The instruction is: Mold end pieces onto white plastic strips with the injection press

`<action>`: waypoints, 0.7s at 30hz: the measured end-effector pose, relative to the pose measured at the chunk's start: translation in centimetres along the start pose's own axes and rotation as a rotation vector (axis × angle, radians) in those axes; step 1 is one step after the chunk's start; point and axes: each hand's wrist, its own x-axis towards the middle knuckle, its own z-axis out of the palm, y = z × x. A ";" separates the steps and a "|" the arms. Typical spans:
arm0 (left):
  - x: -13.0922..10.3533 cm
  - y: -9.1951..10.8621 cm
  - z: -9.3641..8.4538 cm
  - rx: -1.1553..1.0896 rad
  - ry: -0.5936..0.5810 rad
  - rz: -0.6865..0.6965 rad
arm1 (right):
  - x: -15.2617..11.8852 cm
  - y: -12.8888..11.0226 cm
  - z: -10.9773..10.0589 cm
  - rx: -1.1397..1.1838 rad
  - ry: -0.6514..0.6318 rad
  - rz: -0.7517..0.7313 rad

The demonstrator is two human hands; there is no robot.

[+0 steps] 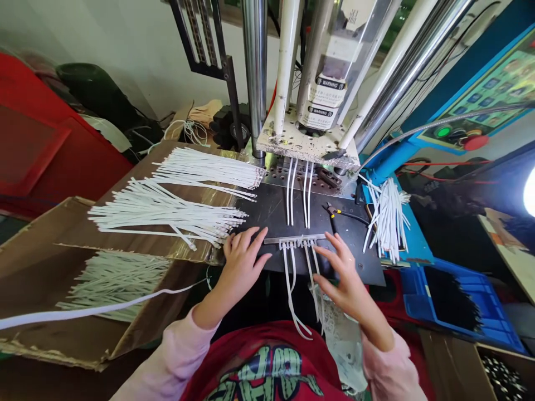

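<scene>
A narrow metal bar [272, 240] with a row of small fittings lies near the front edge of the dark work plate [267, 207]. Several white cables [287, 273] hang from it toward my lap. My left hand [239, 266] is open at the bar's left end, fingers spread and thumb apart. By the right end, my right hand [343, 273] is also open, its fingers apart close to the bar and cables; whether a fingertip touches them I cannot tell. Farther back, more white cables [290, 192] stick out from under the press head [307, 147].
Bundles of white cables [167, 211] lie on cardboard [209, 253] at left, above an open carton [83, 345]. Cutting pliers [332, 214] rest right of the press. Another cable bundle [388, 220], a blue crate [497, 326] and a red stop button [476, 140] are at right.
</scene>
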 end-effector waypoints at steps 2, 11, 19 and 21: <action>1.4 0.6 0.9 -0.030 0.010 -0.017 | 2.5 -1.8 1.7 -0.078 0.084 -0.052; 2.0 1.2 -0.7 -0.596 0.061 0.073 | 7.2 -4.9 3.2 -0.091 0.154 -0.173; 2.1 1.0 -1.6 -1.220 -0.071 -0.278 | 5.4 2.2 -1.0 1.050 0.647 0.355; 2.3 1.1 -1.6 -1.279 -0.075 -0.293 | 3.5 3.5 -1.6 1.071 0.661 0.409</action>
